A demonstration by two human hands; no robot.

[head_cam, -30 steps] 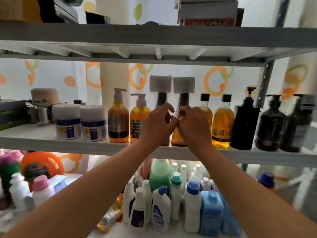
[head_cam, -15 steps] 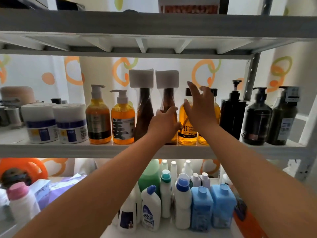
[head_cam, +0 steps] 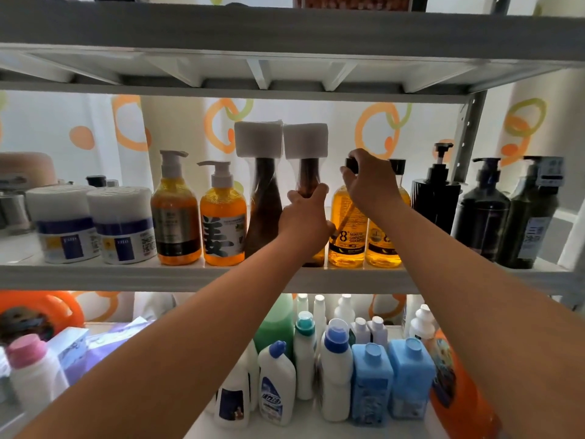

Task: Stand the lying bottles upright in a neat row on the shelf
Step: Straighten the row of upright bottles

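Note:
A row of upright bottles stands on the middle shelf (head_cam: 126,275). My left hand (head_cam: 305,215) grips the body of a brown bottle (head_cam: 308,179) with a white wrapped top. A matching brown bottle (head_cam: 262,204) stands just left of it. My right hand (head_cam: 368,182) pinches the black cap of an amber shampoo bottle (head_cam: 346,236). A second amber bottle (head_cam: 381,248) stands behind my right wrist. Left of the brown pair are two orange pump bottles (head_cam: 175,217) (head_cam: 223,229). No bottle lies flat on this shelf.
Two white tubs (head_cam: 63,223) (head_cam: 122,223) stand at the left of the shelf. Three dark pump bottles (head_cam: 435,198) (head_cam: 481,213) (head_cam: 531,217) stand at the right by the metal upright (head_cam: 467,134). The lower shelf holds several white, blue and green bottles (head_cam: 335,369).
My right hand went from the brown bottle to the amber bottle and now pinches its cap. My left hand stays on the right brown bottle. The camera view has shifted right and closer.

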